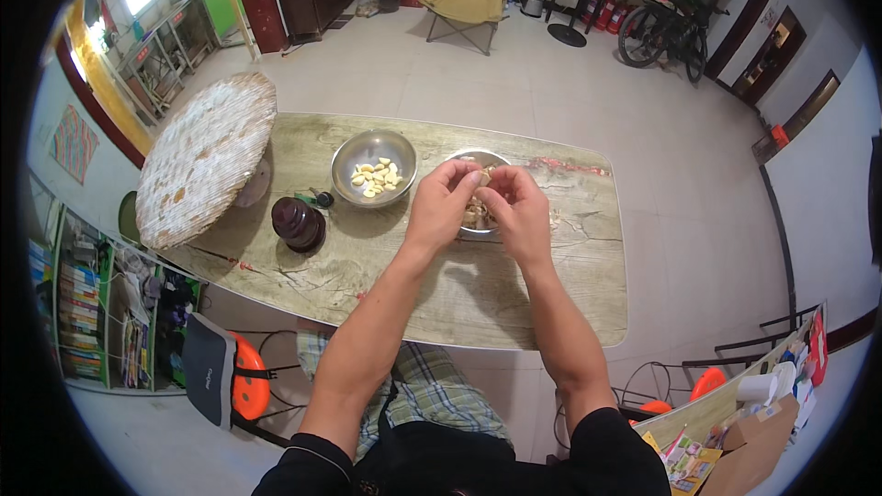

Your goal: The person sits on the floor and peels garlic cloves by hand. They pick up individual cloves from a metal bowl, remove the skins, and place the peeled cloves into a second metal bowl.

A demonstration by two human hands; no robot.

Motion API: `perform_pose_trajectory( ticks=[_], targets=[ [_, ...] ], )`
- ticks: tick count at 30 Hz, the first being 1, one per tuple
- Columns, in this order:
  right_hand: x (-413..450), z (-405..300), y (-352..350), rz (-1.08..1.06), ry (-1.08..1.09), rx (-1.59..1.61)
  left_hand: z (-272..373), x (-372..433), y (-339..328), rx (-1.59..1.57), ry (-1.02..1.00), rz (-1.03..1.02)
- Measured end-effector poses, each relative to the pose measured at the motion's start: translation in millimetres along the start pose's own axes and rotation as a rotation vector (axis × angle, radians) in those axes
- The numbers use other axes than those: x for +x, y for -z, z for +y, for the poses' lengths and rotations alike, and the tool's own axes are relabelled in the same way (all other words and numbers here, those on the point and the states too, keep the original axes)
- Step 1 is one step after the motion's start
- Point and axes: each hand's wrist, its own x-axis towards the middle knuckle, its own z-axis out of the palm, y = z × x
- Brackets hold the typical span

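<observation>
My left hand (pixel 441 201) and my right hand (pixel 518 210) meet over a metal bowl (pixel 475 231). Between their fingertips they pinch a small pale garlic clove (pixel 484 180), partly hidden by the fingers. Brownish cloves and papery skins (pixel 477 213) lie in the bowl beneath, largely covered by my hands. To the left stands a second stainless steel bowl (pixel 344 158), holding several peeled, pale yellow garlic cloves (pixel 375 178).
A dark lidded jar (pixel 298 226) stands on the wood-patterned table (pixel 386 269), with a small dark green object (pixel 315 198) behind it. A large round woven-looking disc (pixel 207 158) leans over the table's left end. An orange stool (pixel 249 375) is at the lower left.
</observation>
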Motion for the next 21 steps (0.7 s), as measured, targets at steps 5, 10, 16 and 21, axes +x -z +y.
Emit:
perform_pose_trajectory(
  ticks=[5, 10, 16, 21],
  targets=[
    [22, 0, 5, -0.047, -0.087, 0.164, 10, 0, -6, 0.020, -0.014, 0.020],
    [27, 0, 7, -0.046, -0.112, 0.282, 20, 4, -13, 0.091, -0.062, 0.024],
    [23, 9, 12, -0.027, -0.120, 0.274, 15, 9, -13, 0.198, -0.061, -0.008],
    [22, 15, 24, -0.068, -0.129, 0.245, 16, 11, -14, 0.296, -0.065, -0.062]
  ],
)
